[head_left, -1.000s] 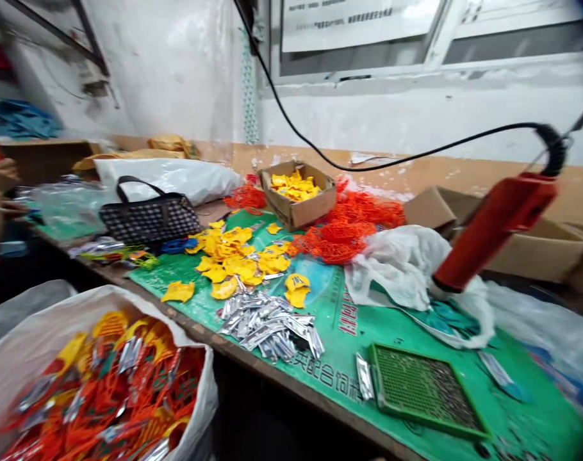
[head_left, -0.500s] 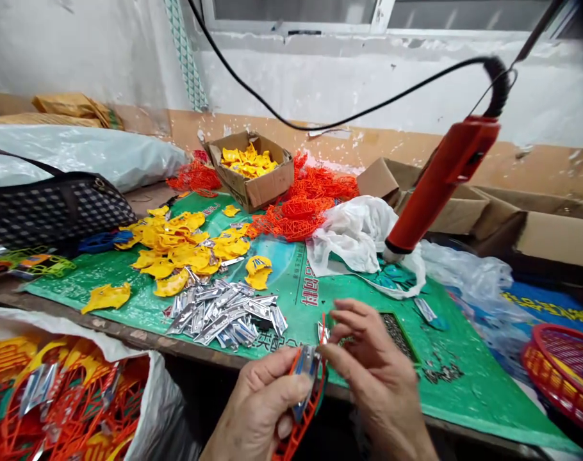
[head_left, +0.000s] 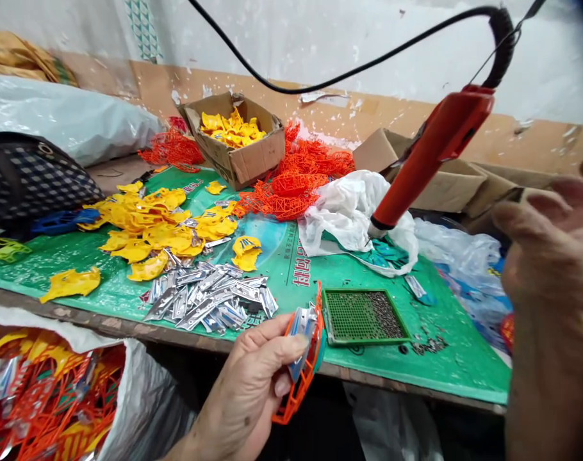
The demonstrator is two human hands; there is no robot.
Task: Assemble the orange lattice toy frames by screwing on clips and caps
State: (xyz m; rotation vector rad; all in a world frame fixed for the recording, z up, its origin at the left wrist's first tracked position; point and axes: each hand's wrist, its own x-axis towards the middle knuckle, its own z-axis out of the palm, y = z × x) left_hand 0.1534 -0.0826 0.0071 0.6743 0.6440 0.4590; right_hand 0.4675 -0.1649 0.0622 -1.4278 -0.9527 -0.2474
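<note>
My left hand [head_left: 253, 378] pinches an orange plastic lattice frame [head_left: 318, 330] together with a shiny silver-blue metal plate [head_left: 301, 323], just in front of the bench edge. My right hand [head_left: 555, 250] is raised at the right with its fingers apart, slightly blurred, and nothing visible in it. Left of it hangs a red electric screwdriver [head_left: 430, 160] on a black coiled cord, its tip pointing down and left. Behind the held frame lies a green screw tray [head_left: 349, 314], small dark screws gathered on its right side.
Silver metal plates [head_left: 209, 294] and yellow plastic pieces [head_left: 152, 224] are heaped on the green-covered bench. At the back stand a cardboard box [head_left: 257, 157] of yellow pieces and orange lattice frames [head_left: 291, 192]. A white sack [head_left: 147, 384] of orange-and-yellow parts occupies the lower left.
The view swung right and down, and both hands came into it. My right hand has left the frame and risen to the right; my left hand keeps hold of it.
</note>
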